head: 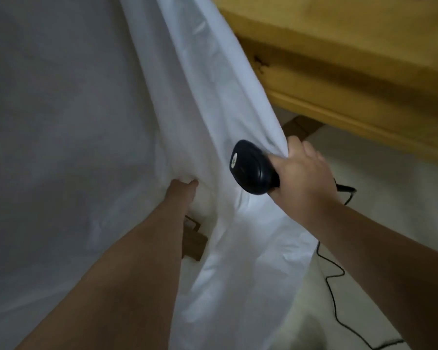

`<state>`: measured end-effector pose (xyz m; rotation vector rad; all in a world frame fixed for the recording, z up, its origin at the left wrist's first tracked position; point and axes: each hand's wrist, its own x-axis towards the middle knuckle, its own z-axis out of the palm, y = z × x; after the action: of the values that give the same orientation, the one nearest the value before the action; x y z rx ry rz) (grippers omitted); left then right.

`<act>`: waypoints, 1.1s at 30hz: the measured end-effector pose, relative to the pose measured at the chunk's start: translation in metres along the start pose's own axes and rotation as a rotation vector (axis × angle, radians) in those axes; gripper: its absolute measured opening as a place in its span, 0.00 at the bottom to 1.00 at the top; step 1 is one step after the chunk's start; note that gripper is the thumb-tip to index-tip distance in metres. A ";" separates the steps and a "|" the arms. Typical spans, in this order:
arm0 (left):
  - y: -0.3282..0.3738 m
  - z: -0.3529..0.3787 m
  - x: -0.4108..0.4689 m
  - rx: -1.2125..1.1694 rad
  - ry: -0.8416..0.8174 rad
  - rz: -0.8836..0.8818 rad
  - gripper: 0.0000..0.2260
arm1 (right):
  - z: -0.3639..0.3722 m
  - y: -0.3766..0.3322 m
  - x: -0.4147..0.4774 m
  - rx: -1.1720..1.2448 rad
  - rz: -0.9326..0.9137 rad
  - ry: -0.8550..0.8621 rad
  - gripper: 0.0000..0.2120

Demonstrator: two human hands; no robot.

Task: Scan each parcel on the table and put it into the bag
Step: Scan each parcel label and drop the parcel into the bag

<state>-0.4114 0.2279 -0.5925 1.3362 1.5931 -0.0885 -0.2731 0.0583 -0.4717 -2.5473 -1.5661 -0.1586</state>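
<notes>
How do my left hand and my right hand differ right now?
The right hand grips the black scanner and also pinches the edge of the white bag; the left hand shows no tool and meets only the bag. The right hand shows in full; the left hand's fingers are mostly hidden in a fold, so its grip is unclear. Both are on the bag.

Bag (213, 97) folds hide the left hand's (181, 192) fingers (grip unclear); parcel (194, 242) half covered.
</notes>
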 end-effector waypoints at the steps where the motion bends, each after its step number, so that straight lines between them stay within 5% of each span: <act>1: 0.003 -0.004 -0.010 0.008 0.005 0.014 0.26 | -0.008 0.000 0.000 -0.006 0.017 -0.057 0.16; 7: 0.015 -0.027 -0.097 0.052 0.011 0.026 0.24 | -0.058 -0.003 -0.022 0.121 0.166 -0.288 0.20; 11: 0.044 -0.053 -0.173 0.049 0.055 0.229 0.25 | -0.105 0.000 -0.036 0.293 0.330 -0.324 0.12; 13: 0.059 -0.065 -0.213 0.040 0.057 0.309 0.25 | -0.132 0.002 -0.045 0.351 0.395 -0.277 0.03; 19: 0.116 -0.085 -0.317 -0.034 -0.015 0.546 0.23 | -0.228 0.025 -0.062 0.467 0.579 -0.152 0.18; 27: 0.192 -0.051 -0.424 -0.092 -0.326 0.751 0.21 | -0.322 0.075 -0.116 0.895 0.731 0.101 0.14; 33: 0.259 -0.001 -0.439 0.027 -0.260 0.912 0.27 | -0.345 0.144 -0.113 0.996 0.791 0.211 0.11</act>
<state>-0.2679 0.0233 -0.1477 1.8639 0.6664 0.2656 -0.2000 -0.1664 -0.1608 -1.9899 -0.2911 0.3439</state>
